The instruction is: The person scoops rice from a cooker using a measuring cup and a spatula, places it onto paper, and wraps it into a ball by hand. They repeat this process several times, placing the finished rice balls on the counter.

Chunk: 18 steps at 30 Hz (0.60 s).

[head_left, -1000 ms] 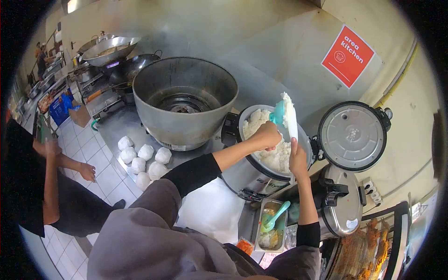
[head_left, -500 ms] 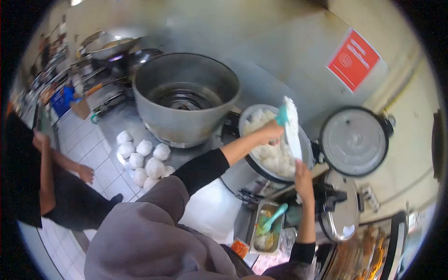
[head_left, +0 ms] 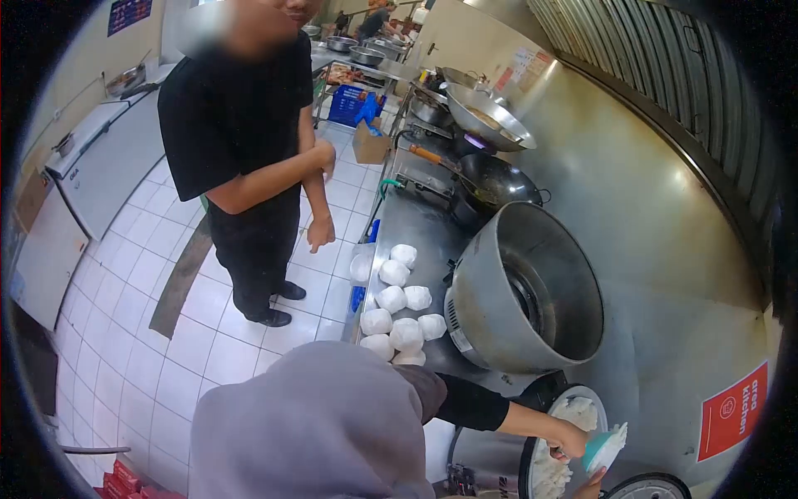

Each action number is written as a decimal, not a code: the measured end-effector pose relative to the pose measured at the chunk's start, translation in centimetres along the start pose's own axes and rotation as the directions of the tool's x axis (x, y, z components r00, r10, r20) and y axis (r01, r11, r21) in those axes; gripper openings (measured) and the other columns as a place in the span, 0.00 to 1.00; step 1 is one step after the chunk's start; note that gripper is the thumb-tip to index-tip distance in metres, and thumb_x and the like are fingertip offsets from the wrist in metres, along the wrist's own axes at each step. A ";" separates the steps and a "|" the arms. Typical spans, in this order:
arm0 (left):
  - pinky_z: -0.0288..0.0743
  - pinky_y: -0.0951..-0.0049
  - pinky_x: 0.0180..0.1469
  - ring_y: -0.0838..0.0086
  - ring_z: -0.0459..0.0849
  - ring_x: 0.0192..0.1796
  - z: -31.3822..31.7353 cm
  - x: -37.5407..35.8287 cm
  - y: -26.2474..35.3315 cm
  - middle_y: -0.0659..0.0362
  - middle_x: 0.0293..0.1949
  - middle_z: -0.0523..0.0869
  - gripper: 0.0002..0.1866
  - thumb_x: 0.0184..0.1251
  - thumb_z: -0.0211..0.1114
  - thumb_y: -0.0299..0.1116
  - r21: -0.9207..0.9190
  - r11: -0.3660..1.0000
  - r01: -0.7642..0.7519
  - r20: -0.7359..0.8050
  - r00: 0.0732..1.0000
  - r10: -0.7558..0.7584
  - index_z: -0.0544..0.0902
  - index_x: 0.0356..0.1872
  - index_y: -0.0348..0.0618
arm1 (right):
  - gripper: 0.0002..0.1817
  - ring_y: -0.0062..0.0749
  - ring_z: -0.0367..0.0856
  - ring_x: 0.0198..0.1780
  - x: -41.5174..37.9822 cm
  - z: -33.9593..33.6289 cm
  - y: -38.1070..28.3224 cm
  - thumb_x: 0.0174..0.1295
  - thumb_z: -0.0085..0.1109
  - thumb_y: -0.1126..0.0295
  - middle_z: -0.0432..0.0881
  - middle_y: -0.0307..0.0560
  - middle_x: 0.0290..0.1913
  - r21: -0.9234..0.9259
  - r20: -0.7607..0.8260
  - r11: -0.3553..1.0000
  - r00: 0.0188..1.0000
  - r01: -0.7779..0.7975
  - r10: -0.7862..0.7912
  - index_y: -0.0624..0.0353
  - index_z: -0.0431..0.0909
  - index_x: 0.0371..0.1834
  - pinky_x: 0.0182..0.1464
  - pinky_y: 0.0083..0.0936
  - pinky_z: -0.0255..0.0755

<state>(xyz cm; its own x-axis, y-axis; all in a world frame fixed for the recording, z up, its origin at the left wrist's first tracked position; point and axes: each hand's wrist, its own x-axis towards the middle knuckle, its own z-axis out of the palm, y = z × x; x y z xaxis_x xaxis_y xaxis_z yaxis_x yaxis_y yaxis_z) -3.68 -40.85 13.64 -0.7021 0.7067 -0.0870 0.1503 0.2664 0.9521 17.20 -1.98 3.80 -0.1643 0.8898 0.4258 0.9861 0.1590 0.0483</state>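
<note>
At the lower right of the head view my left hand (head_left: 568, 438) is closed round a small teal cup (head_left: 593, 452) with white rice on its rim side. Just below it my right hand (head_left: 591, 486), partly cut off by the frame's bottom edge, grips the lower end of a white rice paddle (head_left: 613, 449) that lies against the cup's mouth. Both hands are over an open rice cooker (head_left: 490, 459), whose pot holds cooked white rice (head_left: 549, 474). Several round white bundles (head_left: 406, 334) sit on the steel counter to the left.
A large empty-looking metal pot (head_left: 532, 291) lies tilted in view beyond the cooker. Behind it are a dark wok (head_left: 499, 187) and a wide metal pan (head_left: 486, 116). A person in black (head_left: 249, 166) stands on the tiled floor at left. A round lid (head_left: 648, 489) shows at the bottom edge.
My view has swung left and up, so the hands and cooker now appear at the lower right. The cup and paddle stay together in my hands. The standing person is now mostly in view.
</note>
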 end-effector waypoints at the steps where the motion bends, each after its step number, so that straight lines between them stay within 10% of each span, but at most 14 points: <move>1: 0.70 0.74 0.36 0.71 0.78 0.38 0.0 0.0 0.1 0.55 0.34 0.80 0.11 0.57 0.55 0.31 0.019 1.000 -0.004 0.001 1.000 0.004 0.77 0.40 0.39 | 0.20 0.40 0.77 0.43 0.0 -0.2 -0.2 0.65 0.44 0.58 0.80 0.58 0.39 -0.001 0.001 1.000 1.000 -0.005 0.005 0.64 0.78 0.40 0.46 0.32 0.69; 15: 0.73 0.73 0.40 0.67 0.76 0.44 3.3 7.6 -0.9 0.56 0.38 0.78 0.09 0.60 0.53 0.33 0.230 0.970 -0.082 0.069 0.995 0.068 0.76 0.40 0.46 | 0.24 0.42 0.74 0.47 -1.4 1.3 2.0 0.67 0.36 0.57 0.77 0.60 0.45 0.569 -0.009 0.822 1.000 0.020 -0.019 0.70 0.71 0.48 0.51 0.31 0.64; 18: 0.73 0.73 0.39 0.68 0.75 0.44 12.1 17.3 -2.6 0.55 0.38 0.78 0.08 0.61 0.53 0.33 0.010 0.856 -0.517 0.394 0.789 0.472 0.76 0.38 0.45 | 0.25 0.42 0.73 0.48 -2.5 3.5 2.5 0.68 0.35 0.56 0.76 0.60 0.47 0.764 0.020 0.645 0.999 0.010 -0.039 0.71 0.70 0.50 0.52 0.30 0.63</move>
<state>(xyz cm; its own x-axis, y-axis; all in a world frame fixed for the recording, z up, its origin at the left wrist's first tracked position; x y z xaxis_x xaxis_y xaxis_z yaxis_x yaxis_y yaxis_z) -7.78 -21.39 6.08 -0.2084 0.9415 0.2649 0.4989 -0.1307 0.8568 20.03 -2.26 -0.32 -0.2036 0.8913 0.4052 0.6153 0.4384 -0.6551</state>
